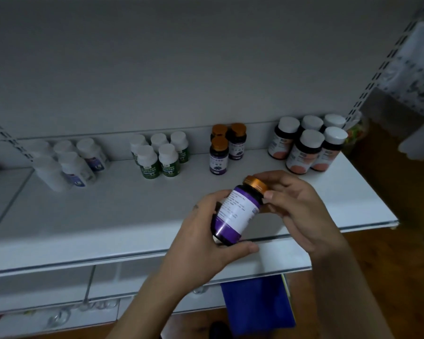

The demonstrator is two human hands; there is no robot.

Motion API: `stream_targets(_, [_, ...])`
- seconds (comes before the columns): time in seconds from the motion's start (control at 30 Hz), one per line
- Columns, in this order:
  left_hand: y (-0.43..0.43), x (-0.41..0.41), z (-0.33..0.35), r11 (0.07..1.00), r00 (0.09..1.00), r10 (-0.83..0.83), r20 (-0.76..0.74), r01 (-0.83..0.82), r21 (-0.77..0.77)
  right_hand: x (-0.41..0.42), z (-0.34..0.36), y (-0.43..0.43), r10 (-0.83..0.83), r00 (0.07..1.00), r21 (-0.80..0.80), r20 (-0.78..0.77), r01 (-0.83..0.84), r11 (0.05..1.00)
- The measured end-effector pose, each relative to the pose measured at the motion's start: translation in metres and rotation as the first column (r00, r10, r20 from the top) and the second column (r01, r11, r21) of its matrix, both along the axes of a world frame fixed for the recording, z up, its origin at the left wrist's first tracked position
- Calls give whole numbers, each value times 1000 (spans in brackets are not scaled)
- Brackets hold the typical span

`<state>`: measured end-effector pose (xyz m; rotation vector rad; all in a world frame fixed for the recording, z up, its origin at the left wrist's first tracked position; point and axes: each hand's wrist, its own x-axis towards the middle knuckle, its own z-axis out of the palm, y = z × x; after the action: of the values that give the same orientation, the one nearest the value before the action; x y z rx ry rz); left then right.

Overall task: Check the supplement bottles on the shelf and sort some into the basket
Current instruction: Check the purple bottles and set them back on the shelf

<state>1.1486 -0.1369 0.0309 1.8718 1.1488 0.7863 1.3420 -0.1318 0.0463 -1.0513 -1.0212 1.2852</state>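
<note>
A dark bottle with a purple-and-white label and orange cap [238, 211] is held tilted over the front of the white shelf [108, 211]. My left hand [201, 243] grips its lower body, thumb under the base. My right hand [296, 204] pinches its neck and cap. At the back of the shelf stand groups of bottles: white ones with blue labels [71, 165], green-labelled ones [159, 155], three purple ones with orange caps [227, 145], and dark ones with pink labels and white caps [309, 145].
A blue object [257, 304] sits below the shelf's front edge, over a wooden floor [377, 265]. Slotted shelf uprights [382, 67] run up the right side. A lower white shelf with metal hooks [83, 304] lies at bottom left.
</note>
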Motion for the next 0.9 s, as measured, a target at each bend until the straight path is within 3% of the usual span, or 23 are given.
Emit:
stream_targets(0.17, [-8,7,2,995,997,72,-13,-71,72,-1,2,1,49,997,39,-67,-47,998])
stream_targets(0.43, [-13,13,1,991,994,106,-30,-103,88,7,5,3,110,993,51,-49,-107,993])
stream_targets(0.57, [-16,16,-2,981,994,80,-71,-66,185,7,11,9,-20,995,-9,100,21,1000])
stream_targets(0.7, [-20,21,-4,984,994,85,-66,-73,163,-2,14,14,-146,969,-32,197,155,987])
stream_targets(0.9, [-20,14,-1,992,994,99,35,-102,76,-1,15,8,-83,987,-26,138,87,996])
